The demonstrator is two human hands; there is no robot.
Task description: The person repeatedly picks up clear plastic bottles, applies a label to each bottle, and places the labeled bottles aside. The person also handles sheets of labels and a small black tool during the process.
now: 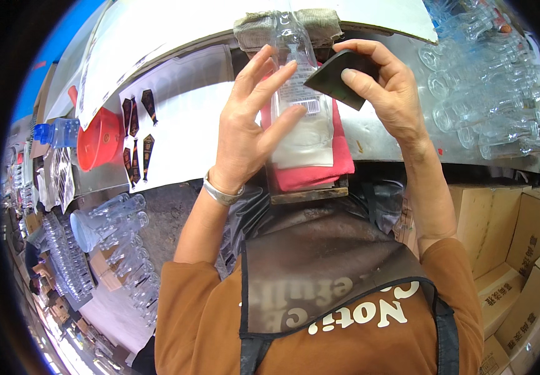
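A clear glass bottle [305, 122] lies on its back with the neck pointing away, a small printed label with a barcode on its side. Under it are a white cloth [310, 155] and a folded red cloth [341, 147], and its neck rests on a rag-wrapped block [254, 31]. My left hand [251, 119] is open over the bottle's left side, fingers spread; whether the fingertips touch the glass I cannot tell. Between thumb and fingers my right hand [385, 87] pinches a dark flat square scraper-like piece [338, 80], tilted just right of the bottle.
To the left, dark tie-shaped labels [148, 106] lie on a white sheet [195, 112], beside a red basin [99, 139]. Several clear glass bottles [470, 115] lie at the right; more bottles [120, 231] are at lower left. Cardboard boxes [501, 231] stand at lower right.
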